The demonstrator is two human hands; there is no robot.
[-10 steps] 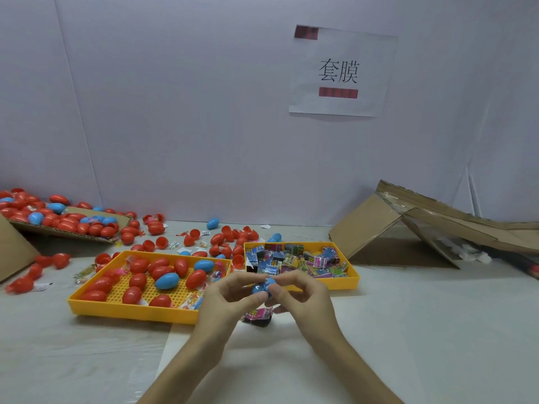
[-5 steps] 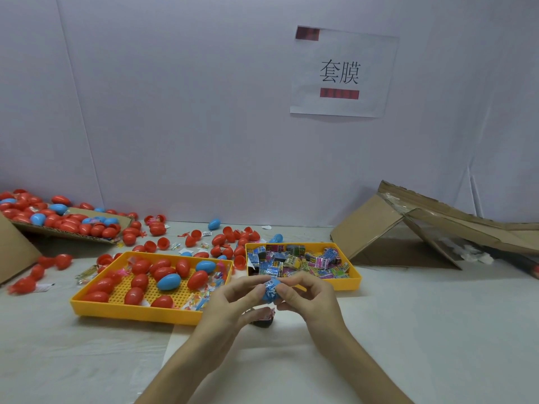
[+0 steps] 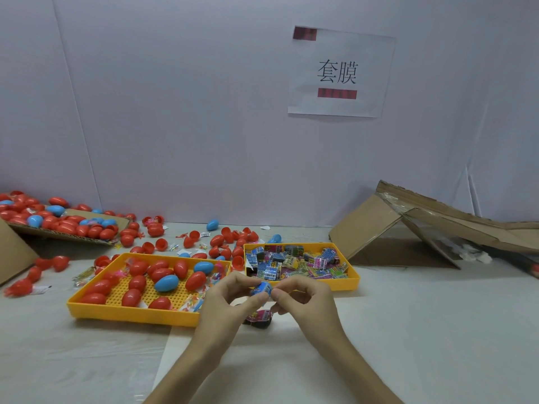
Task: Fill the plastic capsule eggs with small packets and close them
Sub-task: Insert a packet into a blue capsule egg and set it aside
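Hands meet above the white tabletop (image 3: pixel 408 330): left hand (image 3: pixel 230 298) pinches a small blue plastic capsule half (image 3: pixel 258 290) steady; right hand (image 3: pixel 303 298) pinches a printed packet (image 3: pixel 267 288) at its mouth, apparently tucking it inside.

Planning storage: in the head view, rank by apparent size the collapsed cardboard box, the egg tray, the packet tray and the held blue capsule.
1. collapsed cardboard box
2. egg tray
3. packet tray, though it sits farther back, so unsure
4. blue capsule
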